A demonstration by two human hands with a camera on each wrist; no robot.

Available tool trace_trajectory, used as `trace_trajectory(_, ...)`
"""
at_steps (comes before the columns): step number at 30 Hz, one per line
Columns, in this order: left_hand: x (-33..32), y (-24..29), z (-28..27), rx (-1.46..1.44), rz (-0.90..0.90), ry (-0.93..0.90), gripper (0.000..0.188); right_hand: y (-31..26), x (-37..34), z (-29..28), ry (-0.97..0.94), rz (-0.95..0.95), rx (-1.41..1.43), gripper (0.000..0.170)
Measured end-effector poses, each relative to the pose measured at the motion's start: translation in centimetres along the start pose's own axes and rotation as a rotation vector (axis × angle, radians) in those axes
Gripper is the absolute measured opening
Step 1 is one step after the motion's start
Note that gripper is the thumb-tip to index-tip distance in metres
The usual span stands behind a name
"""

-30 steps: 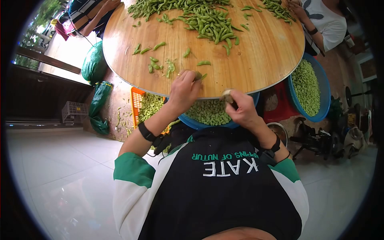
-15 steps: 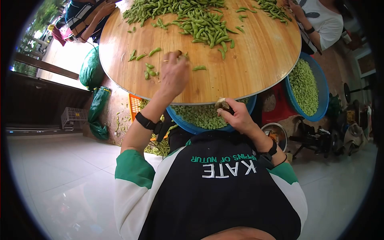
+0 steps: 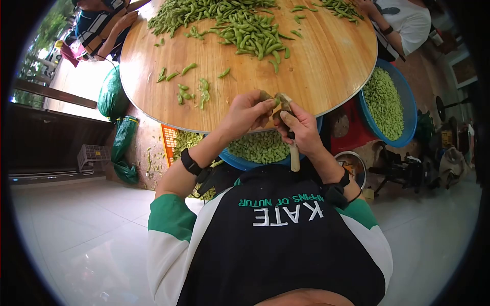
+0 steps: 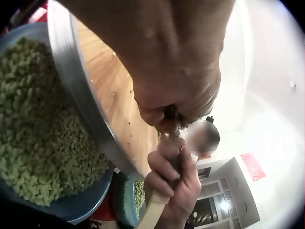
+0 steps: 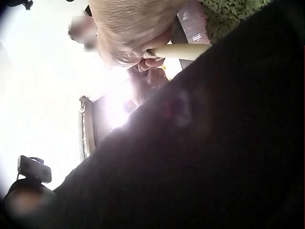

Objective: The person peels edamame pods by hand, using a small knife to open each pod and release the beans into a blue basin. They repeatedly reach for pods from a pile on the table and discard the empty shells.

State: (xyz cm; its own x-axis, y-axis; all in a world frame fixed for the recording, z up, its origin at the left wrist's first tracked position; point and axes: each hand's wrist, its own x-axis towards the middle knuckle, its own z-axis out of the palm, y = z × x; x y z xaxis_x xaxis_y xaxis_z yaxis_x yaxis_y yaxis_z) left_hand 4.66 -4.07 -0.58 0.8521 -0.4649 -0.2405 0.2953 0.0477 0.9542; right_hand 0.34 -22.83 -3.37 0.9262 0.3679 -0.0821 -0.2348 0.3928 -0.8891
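Note:
In the head view my left hand pinches a green pod at the table's front edge. Beside it, my right hand grips a tool whose pale handle points down towards my shirt. The fingertips of both hands meet around the pod. The left wrist view shows the left hand above the right hand, with the pale handle sticking out below. In the right wrist view, the handle comes out of the right hand; dark cloth hides much else.
A pod heap lies on the round table, with loose pods to the left. Under the near edge stand a blue basin of shelled beans and an orange basket. Another blue basin is at the right.
My left hand has reached over the table and come back right, now with a pod. The right hand has risen to meet it. The single pod near the table's front is gone from its spot.

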Motion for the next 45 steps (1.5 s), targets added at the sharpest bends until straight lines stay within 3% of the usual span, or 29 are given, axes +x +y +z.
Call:
trace_trajectory(3,-0.1,-1.0,0.6,-0.167,0.015,0.074,0.016,-0.4,-0.4,0.2,-0.062,0.043,0.124,0.038)
trace_trajectory(10,-0.5,-1.5,0.8,-0.138,0.14,0.074,0.014,-0.7,-1.1,0.6,-0.114,0.049,0.194,0.04)
trace_trajectory(16,-0.6,-1.8,1.2,-0.091,0.264,0.055,0.011,-0.5,-1.2,0.6,-0.048,-0.002,0.132,0.027)
trace_trajectory(19,-0.7,-1.1,1.0,-0.252,0.149,-0.006,0.012,-1.1,-1.3,1.1,-0.003,-0.038,0.111,0.021)
trace_trajectory(21,-0.7,-0.2,0.8,-0.594,-0.099,-0.184,0.016,-1.2,-1.3,0.7,-0.088,0.033,0.274,0.021)
trace_trajectory(24,-0.5,-1.1,0.1,-0.655,-0.146,-0.303,0.019,-1.6,-1.4,0.0,-0.228,0.099,0.332,0.024)
trace_trajectory(34,-1.1,-1.0,0.7,-0.706,-0.183,-0.311,0.018,-0.8,-1.5,-0.6,-0.264,0.177,0.569,0.023)
trace_trajectory(36,-1.0,-1.1,0.9,-0.446,-0.015,-0.187,0.018,-0.7,-1.3,-0.9,-0.196,0.231,0.627,0.02)
trace_trajectory(37,-1.0,-1.1,0.8,-0.446,-0.015,-0.187,0.018,-0.7,-1.3,-0.8,-0.196,0.231,0.627,0.02)
trace_trajectory(39,-1.0,-0.8,0.7,0.329,0.33,0.029,0.015,-0.8,-1.2,-0.6,-0.086,0.257,0.63,0.019)
trace_trajectory(40,-1.0,-0.6,0.9,0.328,0.326,0.029,0.015,-0.6,-1.2,-0.6,-0.084,0.26,0.632,0.019)
trace_trajectory(42,-1.2,-0.1,1.3,1.175,1.011,0.267,0.017,-0.4,-1.1,-0.4,-0.111,0.252,0.705,0.023)
trace_trajectory(45,-2.1,0.2,1.6,1.29,1.056,0.368,0.018,-1.0,-0.9,0.4,-0.109,0.285,0.784,0.028)
